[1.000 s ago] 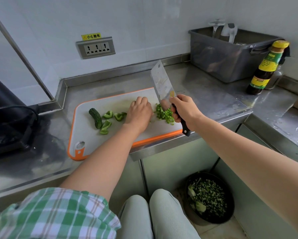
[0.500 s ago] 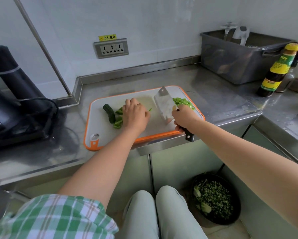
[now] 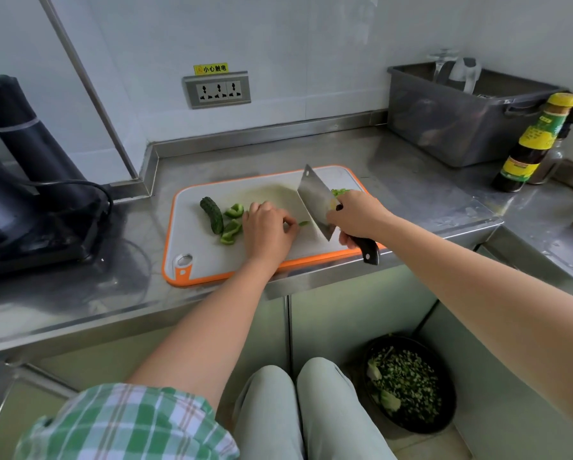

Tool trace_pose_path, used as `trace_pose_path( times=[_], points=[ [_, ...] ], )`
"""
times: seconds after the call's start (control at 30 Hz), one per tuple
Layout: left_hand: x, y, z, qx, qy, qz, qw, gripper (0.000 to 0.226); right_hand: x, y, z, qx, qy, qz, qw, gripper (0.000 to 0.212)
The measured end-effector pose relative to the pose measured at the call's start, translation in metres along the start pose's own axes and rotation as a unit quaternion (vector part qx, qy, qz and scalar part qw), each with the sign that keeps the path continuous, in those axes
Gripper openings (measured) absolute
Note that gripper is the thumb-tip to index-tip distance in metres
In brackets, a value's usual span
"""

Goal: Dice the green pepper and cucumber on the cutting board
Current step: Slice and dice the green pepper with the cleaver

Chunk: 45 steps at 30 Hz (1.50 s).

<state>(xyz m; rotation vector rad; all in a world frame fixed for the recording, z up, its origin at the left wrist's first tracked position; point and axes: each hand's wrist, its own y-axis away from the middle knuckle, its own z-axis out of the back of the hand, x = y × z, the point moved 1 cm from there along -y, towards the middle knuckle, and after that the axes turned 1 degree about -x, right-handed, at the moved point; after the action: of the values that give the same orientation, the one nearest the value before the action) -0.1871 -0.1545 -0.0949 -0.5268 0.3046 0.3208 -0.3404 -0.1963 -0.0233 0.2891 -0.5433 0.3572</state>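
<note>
A white cutting board (image 3: 198,260) with an orange rim lies on the steel counter. On its left lie a dark green cucumber piece (image 3: 212,210) and several green pepper chunks (image 3: 232,224). My left hand (image 3: 266,229) rests on the board with curled fingers and pinches a small pepper strip (image 3: 303,223). My right hand (image 3: 356,215) grips the black handle of a cleaver (image 3: 315,200), its blade tilted just right of the strip. A pile of diced pepper (image 3: 341,192) shows behind my right hand, mostly hidden.
A grey plastic bin (image 3: 457,127) and a sauce bottle (image 3: 533,144) stand at the back right. A black appliance (image 3: 29,180) with a cable sits at the left. A wall socket (image 3: 217,90) is behind the board. On the floor stands a black bowl of chopped greens (image 3: 407,383).
The cleaver came down from raised, swept the diced pepper to the board's far right, and now tilts beside my left hand. My left hand now pinches a single pepper strip.
</note>
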Motion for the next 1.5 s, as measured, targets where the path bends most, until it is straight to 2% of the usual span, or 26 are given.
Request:
trace_pose_path(
  times=[0.1,0.3,0.5,0.73,0.9,1.03,1.17,1.4,1.5],
  points=[
    [0.001,-0.002,-0.002,-0.003,0.004,0.007,1.000,0.008,0.003,0.001,0.002,-0.023,-0.014,0.014,1.000,0.006],
    [0.003,-0.002,-0.005,-0.010,0.015,0.003,1.000,0.006,0.007,-0.003,-0.013,-0.009,0.023,0.034,0.999,0.007],
    [0.004,-0.003,-0.005,-0.013,0.020,0.000,1.000,0.004,0.007,-0.013,-0.020,-0.061,0.000,0.042,0.997,0.006],
    [0.004,-0.002,-0.005,-0.010,0.033,-0.003,0.999,0.003,0.009,-0.010,-0.019,-0.023,0.007,0.045,0.999,0.006],
    [0.005,-0.003,-0.006,-0.014,0.040,0.000,0.999,0.003,0.010,-0.015,-0.023,-0.054,-0.010,0.038,0.998,0.015],
    [0.005,-0.003,-0.005,-0.014,0.042,0.003,0.999,0.005,0.009,-0.011,-0.014,-0.036,-0.020,0.027,0.999,0.006],
    [0.006,-0.002,-0.005,-0.012,0.049,0.002,0.999,0.003,0.012,-0.007,-0.018,-0.005,-0.022,0.032,0.999,0.008],
    [0.005,-0.002,-0.004,-0.009,0.050,0.006,0.999,0.003,0.011,-0.011,-0.019,-0.040,-0.028,0.027,0.998,0.005],
    [0.006,-0.003,-0.004,-0.011,0.048,0.010,0.999,0.005,0.012,-0.007,-0.015,-0.022,-0.025,0.032,0.999,0.007]
  ],
)
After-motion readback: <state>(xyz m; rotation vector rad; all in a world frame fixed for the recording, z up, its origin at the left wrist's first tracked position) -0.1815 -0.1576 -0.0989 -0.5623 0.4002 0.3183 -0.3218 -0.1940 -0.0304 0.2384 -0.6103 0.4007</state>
